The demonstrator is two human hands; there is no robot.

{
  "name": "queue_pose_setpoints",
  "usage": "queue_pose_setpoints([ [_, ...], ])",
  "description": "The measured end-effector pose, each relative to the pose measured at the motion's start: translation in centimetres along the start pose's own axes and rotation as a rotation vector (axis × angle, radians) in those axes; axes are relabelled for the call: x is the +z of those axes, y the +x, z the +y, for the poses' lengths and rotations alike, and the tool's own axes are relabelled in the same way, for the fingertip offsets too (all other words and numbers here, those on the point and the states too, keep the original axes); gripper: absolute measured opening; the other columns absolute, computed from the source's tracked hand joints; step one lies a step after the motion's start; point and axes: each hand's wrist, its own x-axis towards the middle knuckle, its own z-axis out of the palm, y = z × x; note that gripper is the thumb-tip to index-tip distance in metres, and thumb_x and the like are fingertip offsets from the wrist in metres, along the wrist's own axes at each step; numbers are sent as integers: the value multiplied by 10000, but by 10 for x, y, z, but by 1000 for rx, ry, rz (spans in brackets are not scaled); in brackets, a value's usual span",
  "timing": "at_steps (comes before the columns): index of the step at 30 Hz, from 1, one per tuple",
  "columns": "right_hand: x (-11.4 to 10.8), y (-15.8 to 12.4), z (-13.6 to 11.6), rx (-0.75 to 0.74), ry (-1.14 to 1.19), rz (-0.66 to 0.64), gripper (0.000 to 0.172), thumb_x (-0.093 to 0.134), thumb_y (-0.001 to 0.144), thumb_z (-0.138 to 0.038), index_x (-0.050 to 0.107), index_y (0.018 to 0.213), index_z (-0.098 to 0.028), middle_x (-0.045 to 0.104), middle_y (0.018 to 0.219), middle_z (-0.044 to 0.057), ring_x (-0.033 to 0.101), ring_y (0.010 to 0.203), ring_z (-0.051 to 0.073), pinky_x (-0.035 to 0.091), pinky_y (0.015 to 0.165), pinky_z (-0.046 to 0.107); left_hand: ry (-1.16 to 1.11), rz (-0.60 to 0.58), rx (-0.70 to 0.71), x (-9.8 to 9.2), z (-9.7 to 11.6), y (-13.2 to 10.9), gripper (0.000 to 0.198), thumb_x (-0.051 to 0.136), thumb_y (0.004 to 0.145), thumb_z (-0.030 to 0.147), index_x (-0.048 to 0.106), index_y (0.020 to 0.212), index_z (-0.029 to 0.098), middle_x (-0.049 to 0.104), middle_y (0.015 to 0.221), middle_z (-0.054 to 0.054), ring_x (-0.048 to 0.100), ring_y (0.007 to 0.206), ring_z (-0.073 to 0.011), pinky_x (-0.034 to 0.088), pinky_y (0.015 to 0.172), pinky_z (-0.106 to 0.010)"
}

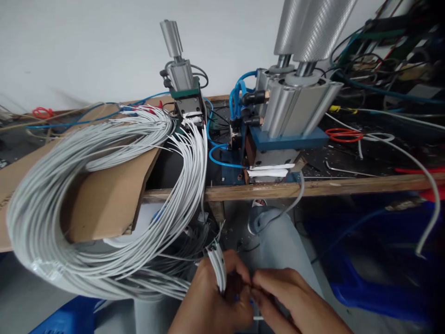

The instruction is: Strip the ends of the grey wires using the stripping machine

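Note:
My left hand (212, 299) is low in the view, its fingers curled round the ends of a bundle of thin white wires (218, 265). The bundle runs up and left into a large looped coil (69, 185) draped over a cardboard sheet (107, 199). My right hand (288, 297) is beside the left, fingertips pinched together against the left hand's fingers on a small wire end that I cannot make out clearly. Both hands are below the wooden bench edge (313, 188), above my lap.
On the bench stand a pneumatic press (295, 116) on a blue base with blue air hoses (238, 93), and a smaller cylinder unit (182, 79). Tangled cables (382, 60) fill the right. An orange wire loop (344, 134) lies near. A blue crate (66, 320) sits below left.

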Motion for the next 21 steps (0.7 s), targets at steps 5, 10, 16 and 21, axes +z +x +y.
queue_pose_setpoints([
  [5, -15, 3, 1, -100, -144, -156, 128, 647, 880, -188, 713, 807, -270, 764, 772, -15, 756, 745, 200, 599, 621, 241, 114, -126, 50, -1, 1, 2, 254, 564, 622, -34, 539, 648, 217, 436, 539, 85, 384, 449, -86, 271, 439, -204],
  [10, -21, 3, 5, -162, -224, -293, 124, 668, 870, -180, 755, 898, -265, 776, 816, 10, 765, 784, 217, 615, 654, 253, 67, -306, -41, -4, 6, 6, 250, 574, 578, -37, 569, 633, 206, 530, 578, 71, 459, 516, -97, 319, 492, -199],
  [16, -18, 1, 9, -164, -225, -266, 115, 694, 864, -168, 728, 812, -265, 771, 767, -22, 756, 720, 186, 583, 609, 222, 4, -263, -126, 4, -4, -3, 227, 560, 589, -21, 569, 596, 205, 533, 547, 65, 442, 491, -101, 279, 460, -208],
  [21, -5, -6, 17, -63, -47, -224, 180, 647, 912, -256, 715, 746, -262, 747, 739, -11, 728, 744, 185, 559, 652, 231, -242, -130, -186, 13, -19, -9, 203, 605, 576, 12, 547, 557, 205, 540, 502, 58, 412, 448, -96, 268, 436, -206],
])
